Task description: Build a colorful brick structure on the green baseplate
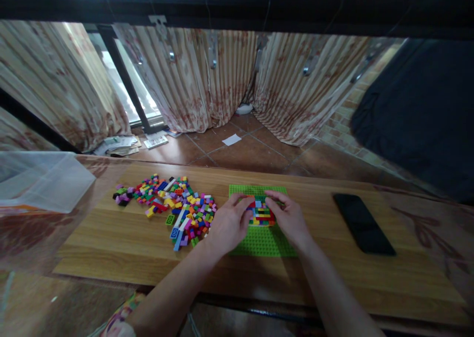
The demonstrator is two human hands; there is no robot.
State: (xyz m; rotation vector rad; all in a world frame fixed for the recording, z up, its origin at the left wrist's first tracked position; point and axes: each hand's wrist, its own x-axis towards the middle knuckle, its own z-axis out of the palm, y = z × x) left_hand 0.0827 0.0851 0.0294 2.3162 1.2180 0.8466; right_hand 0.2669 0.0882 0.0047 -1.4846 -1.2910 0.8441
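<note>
A bright green studded baseplate [262,243] lies on the wooden table. On it stands a low block of many-coloured toy building bricks [263,214]. My left hand [230,223] is at its left side, fingers bent over a red brick [251,202] along the far edge. From the right, my right hand [291,219] closes its thumb and fingers around the far right corner of the brick block. The fingers partly hide the block, and whether a loose brick is between them I cannot make out.
Loose bricks [202,209] spread in a pile left of the baseplate. A black phone [363,224] lies to the right on the tabletop [148,265]. At the far left stands a clear plastic bin [55,184]. Beyond the table are a tiled floor and curtains [229,80].
</note>
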